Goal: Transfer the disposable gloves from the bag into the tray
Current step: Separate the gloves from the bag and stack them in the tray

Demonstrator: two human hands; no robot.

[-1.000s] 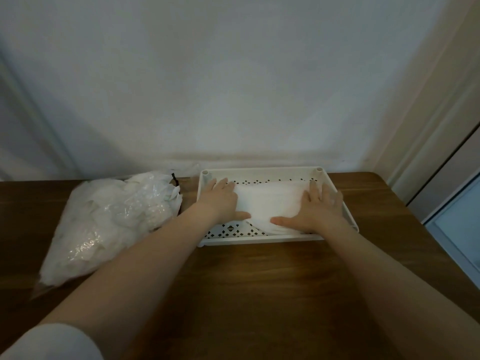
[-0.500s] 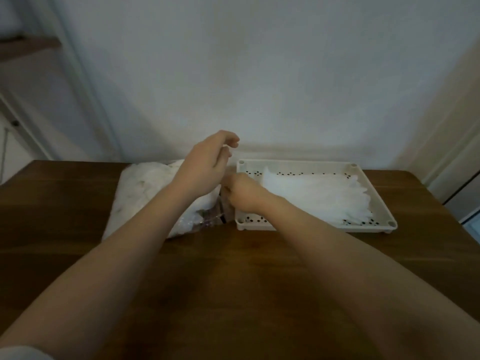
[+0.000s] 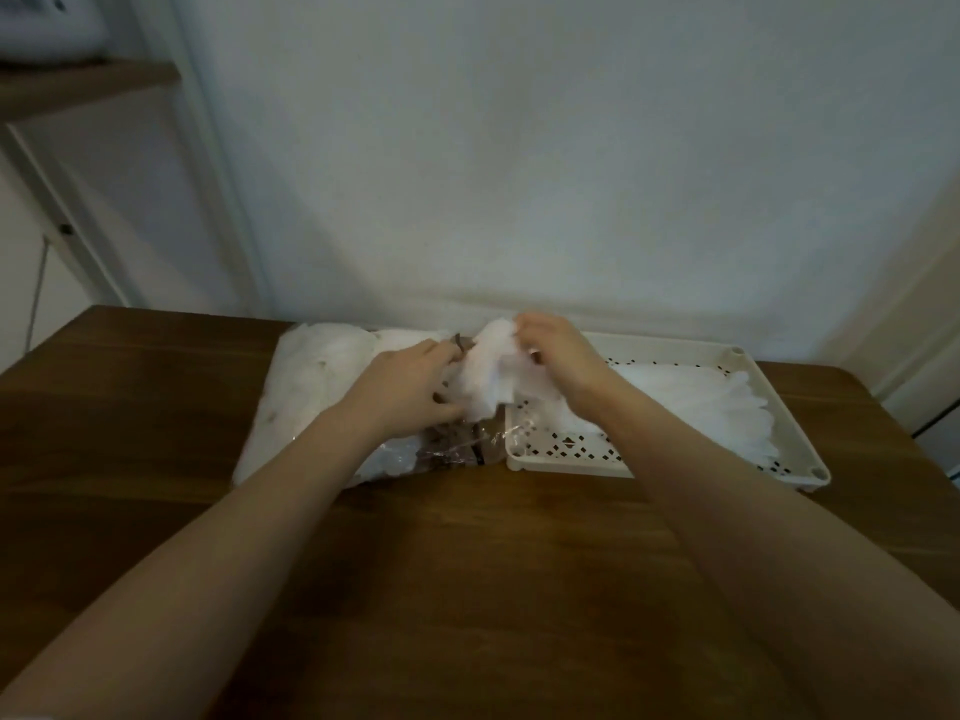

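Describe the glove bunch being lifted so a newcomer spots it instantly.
On the wooden table, look at the gap between the clear bag and the white perforated tray. The lifted glove bunch is the crumpled white wad held by the right hand, unlike the flat gloves lying in the tray.

A home room: wooden table (image 3: 467, 589), white wall (image 3: 519, 148), shelf (image 3: 78, 88).

Glossy clear plastic bag (image 3: 332, 402); thin, translucent white film gloves (image 3: 696, 402); matt perforated plastic tray (image 3: 789, 433); smooth wood-grain counter (image 3: 467, 563).
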